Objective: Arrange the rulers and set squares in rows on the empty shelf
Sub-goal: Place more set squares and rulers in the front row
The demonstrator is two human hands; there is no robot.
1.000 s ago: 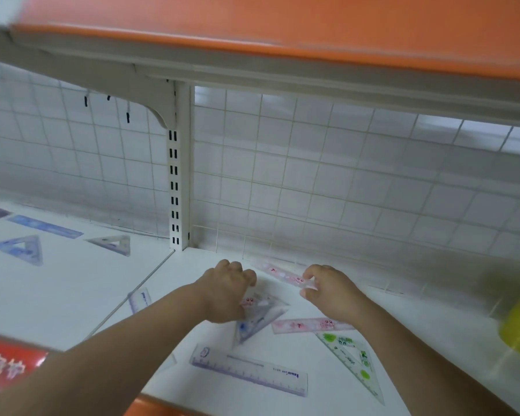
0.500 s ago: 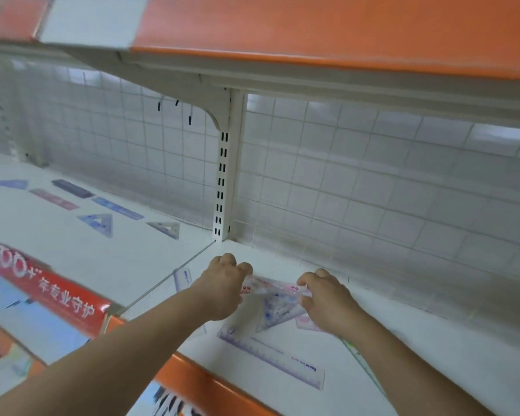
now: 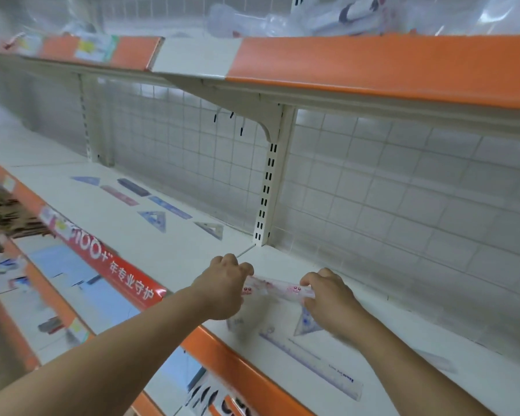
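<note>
Holding pink ruler [image 3: 278, 288] by both ends, lower centre, just above shelf [image 3: 403, 331]; left hand [image 3: 222, 285] and right hand [image 3: 327, 298] each pinch it. Step, I reckon: placing. Next: lay it square beside the grey set square [image 3: 212, 229], mid-left.

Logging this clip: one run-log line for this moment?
left hand: grips pink ruler end | right hand: grips other end | long ruler: flat on shelf
</note>
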